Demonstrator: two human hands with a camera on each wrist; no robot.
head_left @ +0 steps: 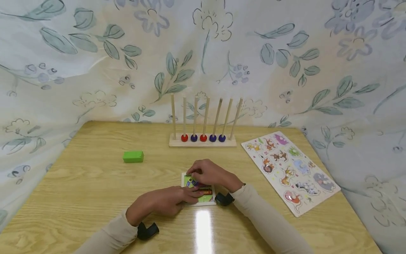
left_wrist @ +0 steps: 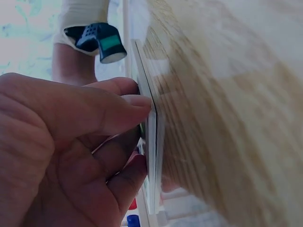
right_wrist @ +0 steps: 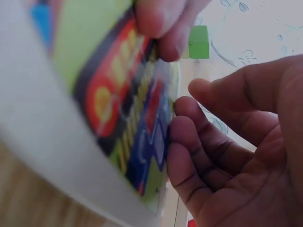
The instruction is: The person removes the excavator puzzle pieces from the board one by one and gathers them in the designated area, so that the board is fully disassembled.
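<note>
Both hands on the board; picture mostly laid out, finish unconfirmed

Position: the small white-rimmed board (head_left: pixel 206 199) lies on the table (head_left: pixel 95 197), just below the centre of the frame. Its face shows a vehicle on green, with a red and yellow track, striped band and blue part.

Left hand (head_left: pixel 166 200): enters from lower left. Holds the board lightly, thumb at the edge and fingers across the lower part of the face (left wrist view).

Right hand (head_left: pixel 211 174): enters from lower right, over the board's upper part. Fingers loosely bent, tips touching the board; thumb apart from it, leaving a narrow gap to the forefinger. No piece visible in that gap.

Progress (judgement): the exposed face reads as a nearly continuous picture, so most of the work seems done. The area under the fingers is hidden; cannot tell whether anything there is missing or unseated. What is left looks like pressing or adjusting near the upper edge, then letting go.

Surroundings: green block (head_left: pixel 133 157) left of centre, well apart from the hands. Bead rack (head_left: pixel 203 144) upright at upper centre, five red and blue beads at the foot of its pegs. Animal board (head_left: pixel 282 165) at right, set at a slant, touched by neither hand.
</note>
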